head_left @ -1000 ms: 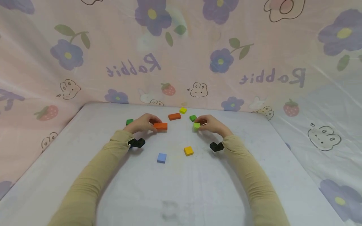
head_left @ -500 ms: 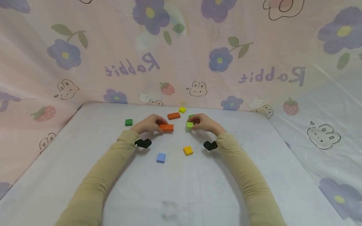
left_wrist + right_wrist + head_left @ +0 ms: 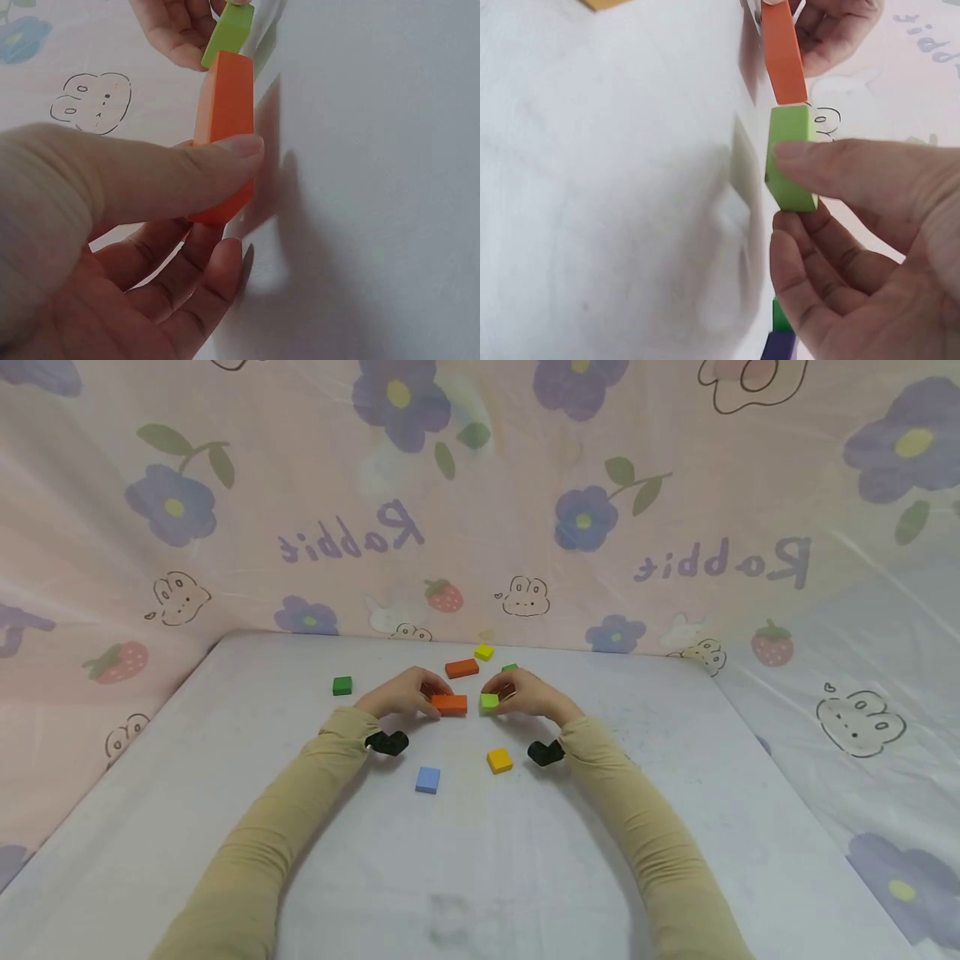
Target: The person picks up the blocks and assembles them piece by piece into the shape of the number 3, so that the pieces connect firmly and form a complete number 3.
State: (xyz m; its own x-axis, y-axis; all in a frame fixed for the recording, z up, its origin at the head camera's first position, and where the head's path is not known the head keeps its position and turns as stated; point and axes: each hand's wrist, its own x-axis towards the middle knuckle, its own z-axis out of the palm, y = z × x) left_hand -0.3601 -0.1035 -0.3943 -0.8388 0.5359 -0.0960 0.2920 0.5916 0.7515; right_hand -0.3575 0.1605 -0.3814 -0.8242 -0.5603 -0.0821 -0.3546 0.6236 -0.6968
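My left hand [image 3: 406, 692] pinches an orange rectangular block [image 3: 452, 704] between thumb and fingers. In the left wrist view the thumb lies across the near face of that orange block [image 3: 228, 105], and a shadow falls on the table beside it. My right hand [image 3: 529, 696] pinches a light green block [image 3: 489, 702], its thumb on one face, as the right wrist view shows with the light green block [image 3: 790, 124]. The two blocks face each other end to end, a small gap between them in the head view.
Behind the hands lie another orange block [image 3: 462, 668], a yellow block [image 3: 483, 652] and a green block [image 3: 510, 668]. A dark green block [image 3: 342, 686] is at left. Nearer are a light blue block [image 3: 428, 780] and a yellow-orange block [image 3: 499, 760]. Patterned cloth [image 3: 480, 527] rises behind the white table [image 3: 465, 877].
Both hands have moved inward with their blocks, the left one rightward and the right one leftward, so the gap between orange and light green blocks has narrowed. The dark green block has come into full view.
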